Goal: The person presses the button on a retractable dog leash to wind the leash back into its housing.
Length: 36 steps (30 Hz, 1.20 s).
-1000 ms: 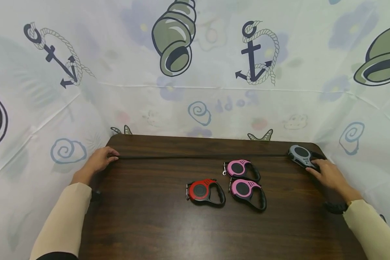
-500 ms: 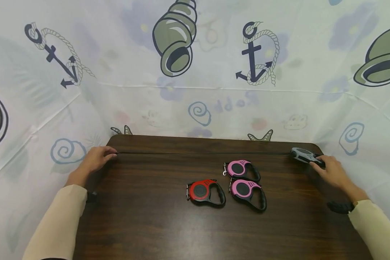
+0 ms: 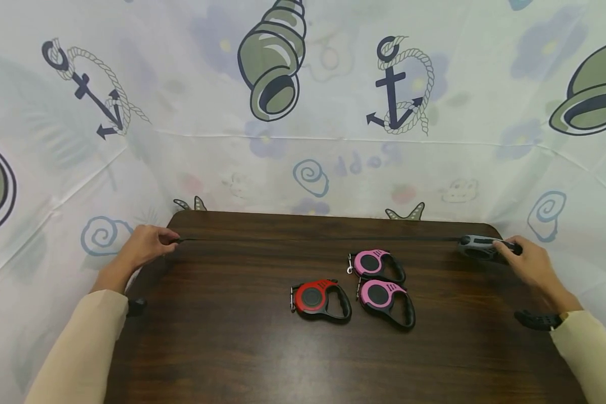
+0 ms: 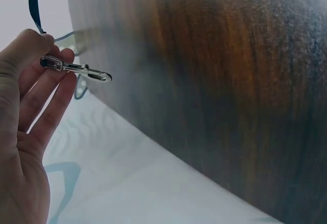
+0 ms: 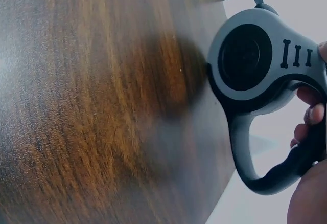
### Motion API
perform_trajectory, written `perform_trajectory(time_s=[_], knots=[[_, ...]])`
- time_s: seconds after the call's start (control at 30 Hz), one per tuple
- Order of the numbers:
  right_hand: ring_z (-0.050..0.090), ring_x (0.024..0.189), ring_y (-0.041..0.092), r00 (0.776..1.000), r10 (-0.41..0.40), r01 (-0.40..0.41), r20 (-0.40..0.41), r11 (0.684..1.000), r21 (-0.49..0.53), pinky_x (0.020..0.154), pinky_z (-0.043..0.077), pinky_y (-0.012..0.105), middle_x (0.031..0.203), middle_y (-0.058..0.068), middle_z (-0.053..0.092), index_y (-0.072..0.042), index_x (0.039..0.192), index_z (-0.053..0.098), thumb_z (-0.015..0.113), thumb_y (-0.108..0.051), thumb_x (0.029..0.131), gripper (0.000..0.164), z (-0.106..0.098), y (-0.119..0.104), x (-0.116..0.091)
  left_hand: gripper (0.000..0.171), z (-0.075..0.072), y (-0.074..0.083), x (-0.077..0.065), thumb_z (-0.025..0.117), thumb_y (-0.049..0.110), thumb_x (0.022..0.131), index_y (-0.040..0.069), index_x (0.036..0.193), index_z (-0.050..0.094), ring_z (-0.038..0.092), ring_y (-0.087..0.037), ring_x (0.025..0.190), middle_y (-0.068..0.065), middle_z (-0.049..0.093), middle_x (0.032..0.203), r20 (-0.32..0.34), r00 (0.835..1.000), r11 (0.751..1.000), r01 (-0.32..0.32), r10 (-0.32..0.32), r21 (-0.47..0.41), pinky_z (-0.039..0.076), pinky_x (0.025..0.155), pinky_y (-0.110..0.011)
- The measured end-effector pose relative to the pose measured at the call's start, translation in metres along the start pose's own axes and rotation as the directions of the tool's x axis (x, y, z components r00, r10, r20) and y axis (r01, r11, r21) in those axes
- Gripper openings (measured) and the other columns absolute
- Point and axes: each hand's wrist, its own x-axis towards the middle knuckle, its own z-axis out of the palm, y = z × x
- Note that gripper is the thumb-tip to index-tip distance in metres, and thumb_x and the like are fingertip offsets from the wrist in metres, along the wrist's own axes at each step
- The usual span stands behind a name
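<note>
At the table's back right corner, my right hand (image 3: 532, 266) grips the handle of a grey and black retractable dog leash (image 5: 245, 55). Its black strap (image 3: 308, 239) stretches nearly straight across the back of the table. By the back left corner my left hand (image 3: 148, 247) pinches the strap's other end between thumb and fingers. In the left wrist view a metal clip (image 4: 84, 70) on that end lies across the fingers. The right wrist view shows fingers (image 5: 301, 132) through the leash's handle loop.
On the dark wood table (image 3: 232, 348) lie a red leash (image 3: 311, 297) and, right of it, an upper pink leash (image 3: 370, 262) and a lower pink leash (image 3: 377, 293), close together. Printed cloth (image 3: 207, 168) surrounds the table at the back and sides.
Both hands have moved slightly outward, drawing the strap a little longer. The grey leash has shifted right and turned more edge-on in the head view. The red and pink leashes have stayed put.
</note>
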Motion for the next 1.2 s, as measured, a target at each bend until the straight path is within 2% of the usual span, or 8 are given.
perform_trajectory(time_s=[0.2, 0.37, 0.47, 0.6, 0.77, 0.97, 1.03, 1.2], knots=[[0.047, 0.069, 0.013, 0.999, 0.036, -0.036, 0.003, 0.998, 0.043, 0.062, 0.036, 0.027, 0.084, 0.012, 0.063, 0.0, 0.104, 0.068, 0.063, -0.038, 0.106, 0.038, -0.005, -0.001, -0.004, 0.021, -0.006, -0.002, -0.004, 0.085, -0.003, 0.079, -0.003, 0.099, 0.081, 0.073, -0.014, 0.072, -0.014, 0.08, 0.087, 0.027, 1.0, 1.0, -0.013, 0.013, -0.026, 0.054, 0.062, -0.023], [0.048, 0.075, 0.007, 0.997, 0.065, -0.068, 0.03, 0.994, 0.088, 0.064, 0.037, 0.025, 0.094, 0.011, 0.065, -0.002, 0.105, 0.071, 0.065, -0.04, 0.105, 0.039, -0.009, 0.0, -0.008, 0.021, -0.011, -0.004, -0.009, 0.085, -0.004, 0.081, -0.004, 0.101, 0.081, 0.071, -0.011, 0.076, -0.017, 0.08, 0.091, 0.061, 0.998, 0.998, 0.035, -0.032, -0.056, 0.053, 0.063, -0.023], [0.047, 0.083, -0.007, 0.995, 0.086, -0.093, 0.057, 0.987, 0.132, 0.068, 0.039, 0.023, 0.098, -0.012, 0.065, 0.0, 0.115, 0.073, 0.067, -0.04, 0.105, 0.042, -0.013, 0.002, -0.009, 0.021, -0.015, -0.003, -0.012, 0.084, -0.001, 0.082, -0.002, 0.103, 0.081, 0.068, -0.008, 0.077, -0.016, 0.08, 0.092, 0.067, 0.996, 0.996, 0.068, -0.065, -0.053, 0.052, 0.063, -0.024], [0.043, 0.091, -0.017, 0.989, 0.105, -0.123, 0.106, 0.976, 0.177, 0.075, 0.04, 0.024, 0.098, -0.035, 0.052, 0.004, 0.125, 0.071, 0.067, -0.04, 0.104, 0.048, -0.018, 0.003, -0.011, 0.019, -0.021, -0.002, -0.016, 0.085, 0.0, 0.082, 0.001, 0.101, 0.083, 0.064, -0.001, 0.074, -0.012, 0.08, 0.088, 0.049, 0.997, 0.997, 0.07, -0.067, -0.042, 0.051, 0.062, -0.025], [0.044, 0.093, -0.02, 0.983, 0.1, -0.132, 0.155, 0.968, 0.214, 0.075, 0.039, 0.021, 0.097, -0.042, 0.051, 0.008, 0.13, 0.067, 0.063, -0.039, 0.107, 0.053, -0.023, 0.007, -0.015, 0.018, -0.025, 0.0, -0.019, 0.086, 0.001, 0.082, 0.003, 0.1, 0.083, 0.062, 0.004, 0.073, -0.009, 0.08, 0.087, 0.044, 0.998, 0.997, 0.056, -0.054, -0.059, 0.051, 0.062, -0.024], [0.05, 0.084, -0.001, 0.991, 0.037, -0.075, 0.127, 0.948, 0.309, 0.072, 0.037, 0.02, 0.088, -0.027, 0.064, 0.01, 0.122, 0.069, 0.056, -0.027, 0.11, 0.04, -0.025, 0.015, -0.017, 0.018, -0.028, 0.002, -0.023, 0.086, 0.004, 0.084, 0.006, 0.101, 0.084, 0.063, 0.005, 0.074, -0.005, 0.081, 0.086, 0.062, 0.995, 0.995, 0.084, -0.08, -0.05, 0.051, 0.064, -0.025], [0.05, 0.084, 0.006, 0.992, 0.03, -0.07, 0.12, 0.937, 0.341, 0.072, 0.035, 0.021, 0.087, -0.021, 0.066, 0.007, 0.118, 0.072, 0.055, -0.023, 0.11, 0.035, -0.026, 0.017, -0.018, 0.018, -0.028, 0.002, -0.023, 0.086, 0.004, 0.084, 0.006, 0.101, 0.084, 0.063, 0.005, 0.074, -0.005, 0.081, 0.085, 0.059, 0.995, 0.995, 0.085, -0.082, -0.049, 0.05, 0.064, -0.025], [0.05, 0.084, 0.007, 0.986, 0.062, -0.126, 0.158, 0.889, 0.439, 0.071, 0.038, 0.02, 0.089, -0.022, 0.068, -0.007, 0.114, 0.08, 0.058, -0.019, 0.109, 0.026, -0.029, 0.019, -0.019, 0.017, -0.029, 0.003, -0.025, 0.087, 0.002, 0.082, 0.004, 0.099, 0.083, 0.063, 0.006, 0.074, -0.006, 0.08, 0.085, 0.041, 0.996, 0.995, 0.076, -0.074, -0.063, 0.049, 0.064, -0.019]])
